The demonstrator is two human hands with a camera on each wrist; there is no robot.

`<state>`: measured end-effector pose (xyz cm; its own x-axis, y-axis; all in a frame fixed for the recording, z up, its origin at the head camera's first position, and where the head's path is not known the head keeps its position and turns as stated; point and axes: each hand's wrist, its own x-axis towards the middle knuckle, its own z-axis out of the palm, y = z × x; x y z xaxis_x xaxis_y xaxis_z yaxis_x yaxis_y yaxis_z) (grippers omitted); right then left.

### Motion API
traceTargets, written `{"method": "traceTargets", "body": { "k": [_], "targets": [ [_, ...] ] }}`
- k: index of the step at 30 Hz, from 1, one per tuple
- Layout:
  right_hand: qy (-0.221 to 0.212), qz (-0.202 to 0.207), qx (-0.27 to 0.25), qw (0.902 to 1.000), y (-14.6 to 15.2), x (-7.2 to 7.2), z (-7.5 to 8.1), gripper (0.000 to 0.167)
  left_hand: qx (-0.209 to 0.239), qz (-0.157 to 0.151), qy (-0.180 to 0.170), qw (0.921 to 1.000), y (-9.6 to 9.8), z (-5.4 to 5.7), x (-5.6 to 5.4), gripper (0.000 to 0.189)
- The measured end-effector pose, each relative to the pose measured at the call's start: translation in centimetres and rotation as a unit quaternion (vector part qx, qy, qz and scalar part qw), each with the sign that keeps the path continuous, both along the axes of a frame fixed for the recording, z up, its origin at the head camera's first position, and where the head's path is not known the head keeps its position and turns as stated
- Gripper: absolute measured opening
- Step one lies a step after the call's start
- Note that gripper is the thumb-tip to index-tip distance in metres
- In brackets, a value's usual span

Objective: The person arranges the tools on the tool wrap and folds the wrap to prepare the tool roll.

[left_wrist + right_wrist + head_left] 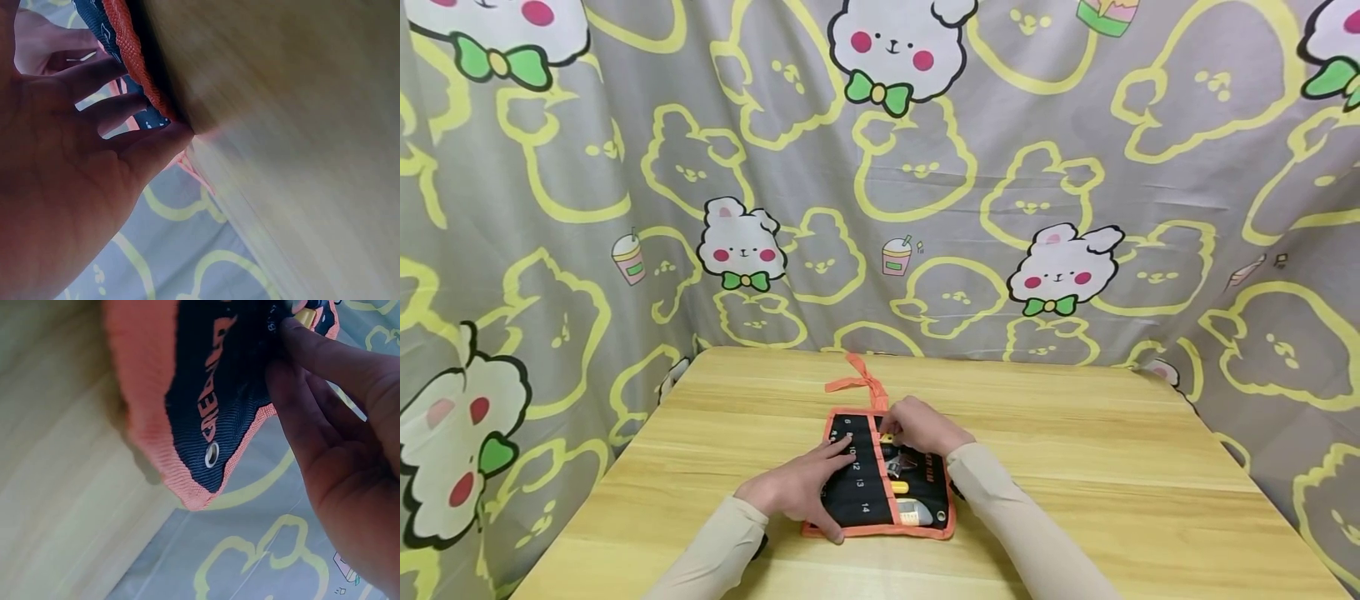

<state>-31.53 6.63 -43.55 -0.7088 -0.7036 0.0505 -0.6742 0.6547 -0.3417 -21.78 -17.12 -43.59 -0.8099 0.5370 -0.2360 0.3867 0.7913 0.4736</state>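
Note:
A black tool roll [844,515] with orange edging and numbered pockets lies unrolled on the table. My left hand [801,483] rests on its left side, fingers spread over the pockets and thumb by the near edge. At the far right pockets, my right hand [921,427] pinches a yellow-handled tool [306,317]; the fingers hide most of it, so its kind is unclear. Nearer to me the pockets hold a metal tool like an adjustable wrench [895,467], a yellow handle [898,487] and a grey-and-yellow utility knife [915,512].
Orange tie straps [872,387] stretch from the roll's far edge across the wooden table [1075,467]. A grey patterned curtain [955,192] hangs behind the table and along both sides. The roll has a metal eyelet [212,455] in one corner.

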Motion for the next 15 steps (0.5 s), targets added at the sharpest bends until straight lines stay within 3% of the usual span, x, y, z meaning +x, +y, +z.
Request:
{"method": "traceTargets", "body": {
  "k": [15],
  "targets": [
    [-0.018,0.007,-0.022,0.9996,0.75,0.55,-0.03,0.02,0.002,-0.009,-0.004,0.9999,0.12,0.15,0.04,0.105]
  ]
}}
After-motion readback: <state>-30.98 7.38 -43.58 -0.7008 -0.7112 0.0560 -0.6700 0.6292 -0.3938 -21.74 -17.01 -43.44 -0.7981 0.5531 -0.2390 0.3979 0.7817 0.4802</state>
